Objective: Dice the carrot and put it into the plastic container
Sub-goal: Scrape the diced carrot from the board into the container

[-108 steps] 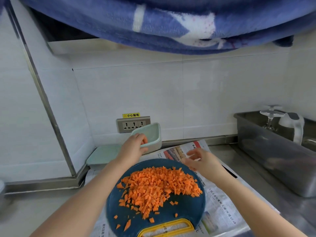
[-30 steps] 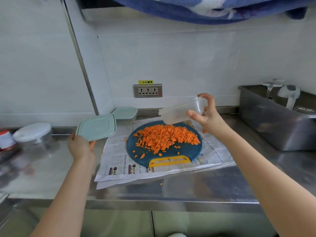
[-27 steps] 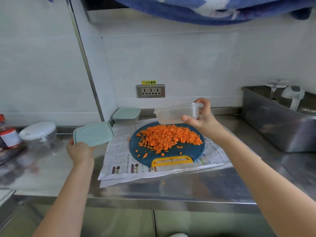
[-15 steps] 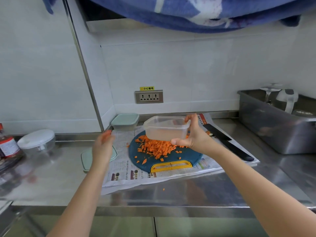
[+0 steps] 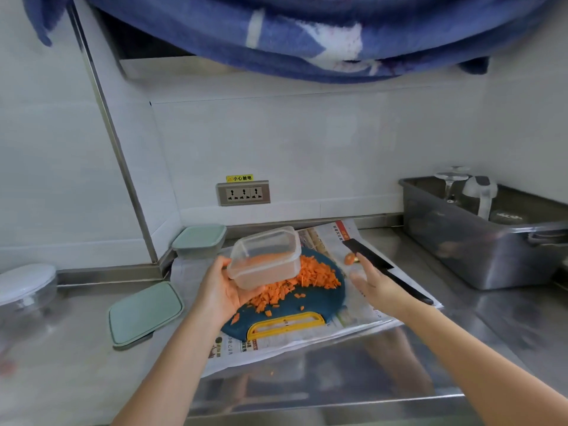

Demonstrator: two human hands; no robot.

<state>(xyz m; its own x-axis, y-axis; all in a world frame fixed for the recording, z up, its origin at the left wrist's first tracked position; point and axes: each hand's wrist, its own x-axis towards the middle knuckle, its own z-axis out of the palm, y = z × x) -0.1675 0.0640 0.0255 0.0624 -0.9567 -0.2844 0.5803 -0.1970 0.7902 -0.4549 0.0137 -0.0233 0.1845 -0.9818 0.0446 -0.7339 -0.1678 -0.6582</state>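
Clear plastic container rests gripped in left hand over diced carrot, right hand open alongside.

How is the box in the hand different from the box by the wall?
The clear container has no lid; the wall box wears a pale green one. The clear container is held tilted in the left hand; the wall box sits flat. Both are rounded rectangular boxes.

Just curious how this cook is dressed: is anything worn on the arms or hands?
Nothing shows. The left hand and right hand are ungloved, no ring in view. The left forearm and right forearm are bare to the picture's edge: no sleeve, watch or bracelet.
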